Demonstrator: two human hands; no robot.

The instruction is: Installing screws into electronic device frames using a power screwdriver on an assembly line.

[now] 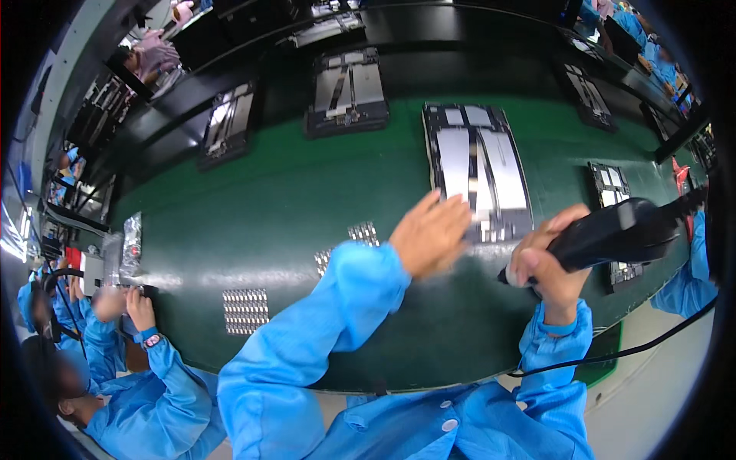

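Observation:
An opened tablet [502, 172], with silver battery panels and a dark frame, lies on the green bench in front of me. My left hand [433, 234] rests at its lower left corner, fingers stretched out and slightly blurred, gripping nothing. My right hand [548, 261] is wrapped round a black electric screwdriver [613, 234], just right of the tablet's lower end. The screwdriver is tilted, its tip toward the left and its thick cable end toward the right. Sheets of small metal parts [245, 310] lie left of my left sleeve, and another such sheet [363, 232] is partly hidden behind that arm.
More opened tablets stand along the far side [349, 88], at far left [228, 123] and at right [613, 184]. A black cable [625, 354] runs past my right sleeve. At left, a person in blue [165, 376] works beside clear plastic bags [132, 245].

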